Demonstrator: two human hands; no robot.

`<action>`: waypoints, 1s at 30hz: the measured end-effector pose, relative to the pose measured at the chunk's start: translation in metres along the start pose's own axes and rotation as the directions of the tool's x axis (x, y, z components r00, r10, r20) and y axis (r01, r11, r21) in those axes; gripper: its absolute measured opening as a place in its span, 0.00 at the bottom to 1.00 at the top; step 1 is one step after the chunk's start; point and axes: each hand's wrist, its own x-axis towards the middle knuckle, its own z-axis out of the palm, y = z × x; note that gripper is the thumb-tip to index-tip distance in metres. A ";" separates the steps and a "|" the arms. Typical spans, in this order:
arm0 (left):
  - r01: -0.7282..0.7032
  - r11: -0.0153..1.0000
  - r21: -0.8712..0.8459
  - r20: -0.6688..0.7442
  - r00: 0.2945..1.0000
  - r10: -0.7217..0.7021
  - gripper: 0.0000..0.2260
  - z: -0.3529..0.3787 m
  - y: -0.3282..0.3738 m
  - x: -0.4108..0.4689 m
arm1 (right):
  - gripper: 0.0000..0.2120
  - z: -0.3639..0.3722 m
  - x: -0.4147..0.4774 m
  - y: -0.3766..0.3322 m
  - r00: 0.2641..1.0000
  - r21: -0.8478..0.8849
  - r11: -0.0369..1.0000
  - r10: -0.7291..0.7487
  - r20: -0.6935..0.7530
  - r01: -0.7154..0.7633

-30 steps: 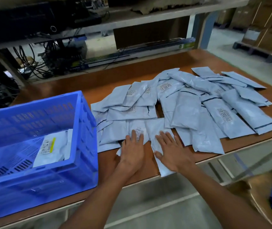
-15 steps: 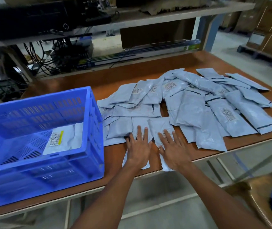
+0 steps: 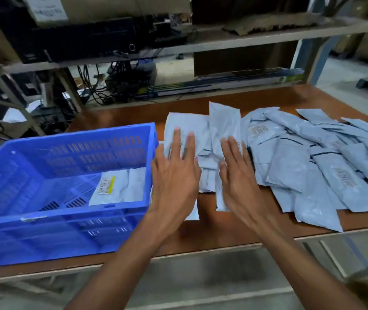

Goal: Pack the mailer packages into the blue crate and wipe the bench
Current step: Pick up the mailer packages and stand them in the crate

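Both hands, left hand (image 3: 174,175) and right hand (image 3: 236,175), lie flat, fingers spread, on gray mailers (image 3: 290,166) heaped ahead and rightward. Left of them, the blue crate (image 3: 66,220) holds only one or two; the bench (image 3: 212,233) looks unwiped.

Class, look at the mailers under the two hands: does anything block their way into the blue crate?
Only the blue crate's near side wall stands between; the mailers under the left hand and right hand must clear it.
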 end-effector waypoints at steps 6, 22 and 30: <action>0.032 0.968 0.248 0.003 0.999 -0.034 0.25 -0.056 -0.149 0.029 | 0.23 0.028 0.069 -0.134 0.988 0.124 0.982 -0.148 0.040 0.142; -0.026 0.950 0.313 0.841 0.473 -0.264 0.19 0.002 -0.443 0.012 | 0.16 0.296 0.099 -0.316 0.545 -0.165 0.985 0.111 0.831 0.051; -0.138 0.963 0.234 0.964 0.160 -0.211 0.41 0.025 -0.461 0.007 | 0.47 0.316 0.104 -0.304 0.283 -0.284 0.907 0.197 0.939 0.312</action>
